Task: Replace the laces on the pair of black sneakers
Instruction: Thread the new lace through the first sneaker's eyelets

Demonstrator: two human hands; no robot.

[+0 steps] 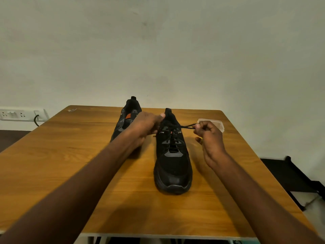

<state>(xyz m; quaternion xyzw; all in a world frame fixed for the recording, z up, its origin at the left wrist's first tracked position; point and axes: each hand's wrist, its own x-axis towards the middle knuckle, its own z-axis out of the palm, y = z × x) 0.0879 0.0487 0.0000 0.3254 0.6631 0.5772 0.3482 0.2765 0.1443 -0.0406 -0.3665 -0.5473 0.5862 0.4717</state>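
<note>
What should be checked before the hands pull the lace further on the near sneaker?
1. Right hand pinches the black lace: ok.
2. Left hand steadies the near sneaker at its collar: ok.
3. Near sneaker sits flat on the table, toe toward the person: ok.
4. Lace runs free from eyelets to the right hand, no snag: cannot tell, black on black.
5. Clear container behind the right hand is out of the pull path: cannot tell.
6. Second sneaker stands apart from the working one: ok.
</note>
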